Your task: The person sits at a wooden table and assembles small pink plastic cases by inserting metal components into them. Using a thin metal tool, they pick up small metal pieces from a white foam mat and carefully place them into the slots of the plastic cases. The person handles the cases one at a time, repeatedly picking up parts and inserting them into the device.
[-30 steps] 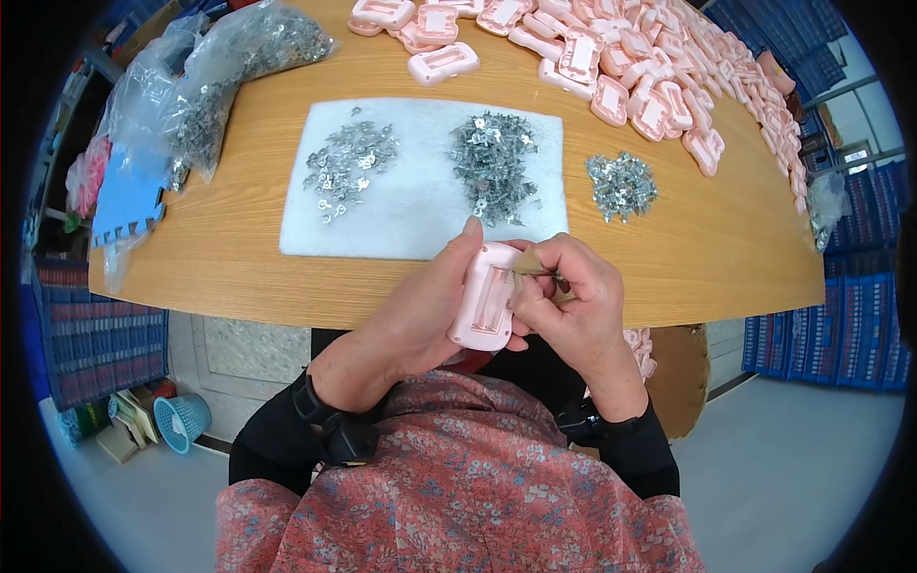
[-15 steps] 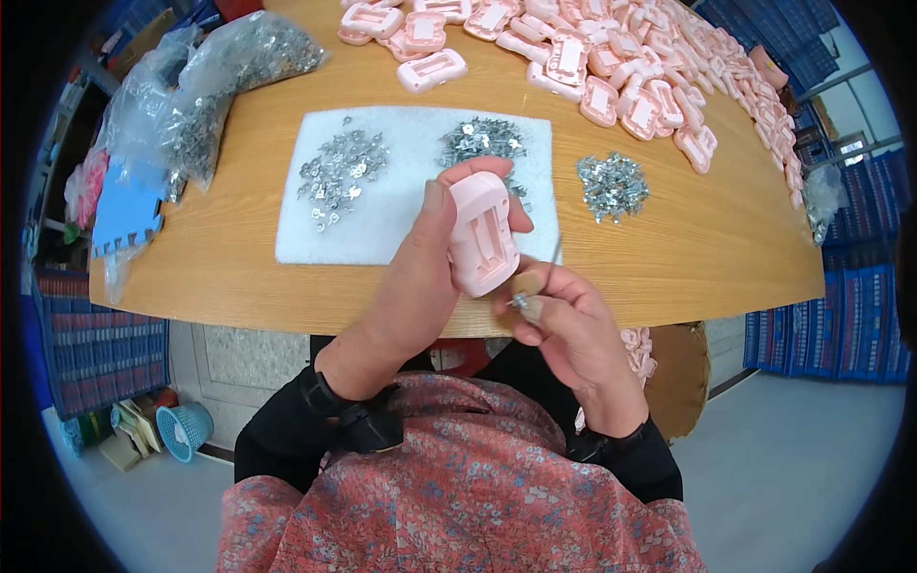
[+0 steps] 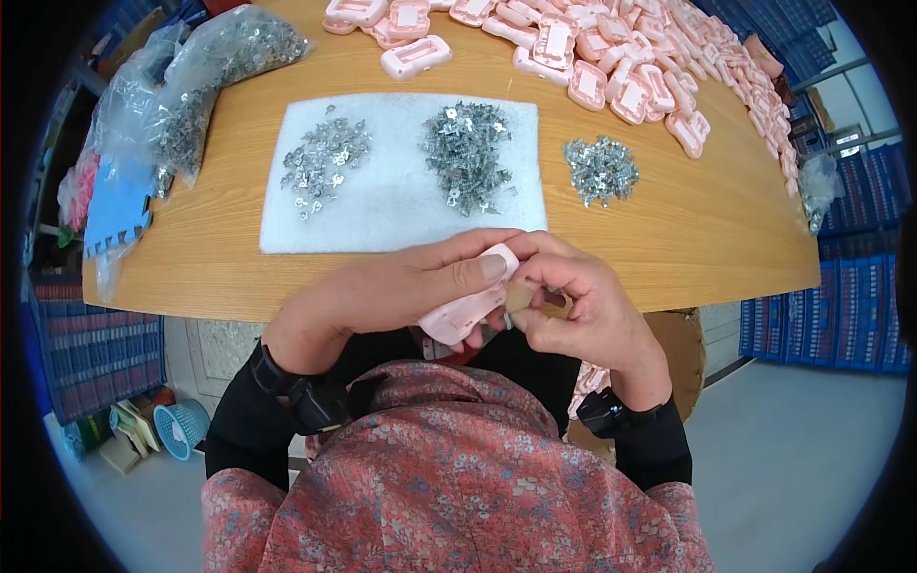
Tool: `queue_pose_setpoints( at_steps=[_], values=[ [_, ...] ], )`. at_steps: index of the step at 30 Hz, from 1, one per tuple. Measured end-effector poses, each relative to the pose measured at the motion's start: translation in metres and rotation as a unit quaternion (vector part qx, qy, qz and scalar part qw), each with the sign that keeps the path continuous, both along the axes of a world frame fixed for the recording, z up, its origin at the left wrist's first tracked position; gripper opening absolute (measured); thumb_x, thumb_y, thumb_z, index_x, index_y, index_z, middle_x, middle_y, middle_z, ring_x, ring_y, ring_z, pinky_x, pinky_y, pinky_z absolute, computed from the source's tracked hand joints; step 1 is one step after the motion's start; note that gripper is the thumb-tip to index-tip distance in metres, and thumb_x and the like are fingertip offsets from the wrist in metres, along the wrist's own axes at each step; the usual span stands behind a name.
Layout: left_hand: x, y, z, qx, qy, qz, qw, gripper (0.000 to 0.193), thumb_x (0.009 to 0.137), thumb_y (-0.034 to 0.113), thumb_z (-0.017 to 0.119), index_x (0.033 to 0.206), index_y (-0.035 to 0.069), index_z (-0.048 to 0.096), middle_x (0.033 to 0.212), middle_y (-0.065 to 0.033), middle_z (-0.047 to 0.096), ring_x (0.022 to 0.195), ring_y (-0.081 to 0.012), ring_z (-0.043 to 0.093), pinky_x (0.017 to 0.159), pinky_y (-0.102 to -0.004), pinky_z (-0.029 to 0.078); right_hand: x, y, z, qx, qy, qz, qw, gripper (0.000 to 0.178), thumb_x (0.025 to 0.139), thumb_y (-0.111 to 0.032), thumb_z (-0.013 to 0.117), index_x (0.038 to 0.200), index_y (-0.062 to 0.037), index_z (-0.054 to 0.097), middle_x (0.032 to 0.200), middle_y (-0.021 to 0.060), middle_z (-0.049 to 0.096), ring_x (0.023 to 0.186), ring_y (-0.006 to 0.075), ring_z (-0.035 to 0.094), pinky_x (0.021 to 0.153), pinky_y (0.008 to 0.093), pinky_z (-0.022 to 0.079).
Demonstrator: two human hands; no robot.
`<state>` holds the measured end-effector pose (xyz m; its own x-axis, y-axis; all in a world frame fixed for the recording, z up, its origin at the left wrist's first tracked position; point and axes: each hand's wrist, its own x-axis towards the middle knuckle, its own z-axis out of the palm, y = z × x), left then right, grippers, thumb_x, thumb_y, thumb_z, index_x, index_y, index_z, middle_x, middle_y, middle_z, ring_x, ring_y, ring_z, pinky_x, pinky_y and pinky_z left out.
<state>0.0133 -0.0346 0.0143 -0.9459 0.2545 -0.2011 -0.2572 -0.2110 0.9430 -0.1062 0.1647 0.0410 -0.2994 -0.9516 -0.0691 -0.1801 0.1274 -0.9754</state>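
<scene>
My left hand [image 3: 392,291] is closed around a pale pink plastic casing [image 3: 451,320], held tilted just off the table's near edge, thumb along its upper side. At the casing's right side my right hand [image 3: 607,310] has its fingers bent together in a pinch. A tan covering [image 3: 519,295] wraps one of its fingertips. Whatever those fingers hold is too hidden to make out. Beyond my hands, a white foam sheet [image 3: 396,215] bears two piles of small metal pieces, a looser left pile [image 3: 323,162] and a denser right pile [image 3: 466,158].
Another heap of shiny metal pieces [image 3: 601,172] lies on the wooden table [image 3: 688,248], right of the sheet. Many pink casings [image 3: 630,95] cover the far right. Plastic bags of metal parts [image 3: 191,115] and a blue foam mat [image 3: 117,215] sit at the left.
Both hands have come lower and nearer to me. The casing has turned and tipped over, and my right fingers, which held small metal pieces, have moved up against its side.
</scene>
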Motion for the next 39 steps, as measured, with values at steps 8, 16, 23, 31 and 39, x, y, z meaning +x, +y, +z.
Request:
queue_pose_setpoints(
  at_steps=[8, 16, 23, 31, 39],
  values=[
    [0.004, 0.02, -0.018, 0.268, -0.094, 0.113, 0.952, 0.056, 0.107, 0.045, 0.027, 0.151, 0.011, 0.029, 0.099, -0.0112, 0.062, 0.08, -0.0202, 0.065, 0.069, -0.0359, 0.059, 0.015, -0.004, -0.018, -0.036, 0.093, -0.244, 0.965, 0.011, 0.077, 0.001, 0.066, 0.086, -0.0006, 0.062, 0.121, 0.0093, 0.059, 0.082, 0.0075, 0.056, 0.07, 0.0227, 0.045],
    [0.002, 0.031, -0.023, 0.276, -0.097, 0.148, 0.945, 0.052, 0.108, 0.041, 0.023, 0.148, 0.01, 0.033, 0.101, -0.0121, 0.064, 0.078, -0.0224, 0.068, 0.069, -0.0399, 0.061, 0.018, -0.016, -0.027, -0.06, 0.219, -0.245, 0.942, 0.015, 0.075, -0.001, 0.068, 0.088, 0.0014, 0.062, 0.103, 0.0128, 0.066, 0.079, 0.0215, 0.067, 0.069, 0.0308, 0.053],
    [0.002, 0.033, -0.023, 0.258, -0.111, 0.151, 0.948, 0.05, 0.107, 0.041, 0.027, 0.147, 0.011, 0.035, 0.104, -0.0117, 0.064, 0.079, -0.0222, 0.068, 0.07, -0.0398, 0.061, 0.018, -0.017, -0.022, -0.021, 0.356, -0.207, 0.911, 0.016, 0.076, -0.002, 0.07, 0.09, -0.0003, 0.063, 0.097, 0.0113, 0.067, 0.077, 0.026, 0.067, 0.066, 0.0338, 0.054],
    [0.002, 0.033, -0.031, 0.272, -0.128, 0.158, 0.941, 0.051, 0.107, 0.042, 0.028, 0.147, 0.011, 0.034, 0.097, -0.0137, 0.065, 0.079, -0.0241, 0.068, 0.068, -0.0391, 0.06, 0.021, -0.011, -0.017, -0.009, 0.323, -0.211, 0.922, 0.012, 0.084, -0.004, 0.069, 0.094, -0.0017, 0.063, 0.093, 0.0082, 0.067, 0.074, 0.0203, 0.066, 0.062, 0.0308, 0.052],
    [0.004, 0.032, -0.025, 0.253, -0.086, 0.124, 0.956, 0.052, 0.107, 0.041, 0.026, 0.147, 0.008, 0.03, 0.095, -0.017, 0.065, 0.077, -0.0249, 0.069, 0.068, -0.0366, 0.06, 0.011, -0.004, -0.027, 0.034, -0.203, -0.202, 0.958, 0.014, 0.097, -0.012, 0.061, 0.107, -0.0007, 0.059, 0.09, 0.0018, 0.066, 0.076, 0.0047, 0.06, 0.069, 0.0214, 0.049]
  ],
)
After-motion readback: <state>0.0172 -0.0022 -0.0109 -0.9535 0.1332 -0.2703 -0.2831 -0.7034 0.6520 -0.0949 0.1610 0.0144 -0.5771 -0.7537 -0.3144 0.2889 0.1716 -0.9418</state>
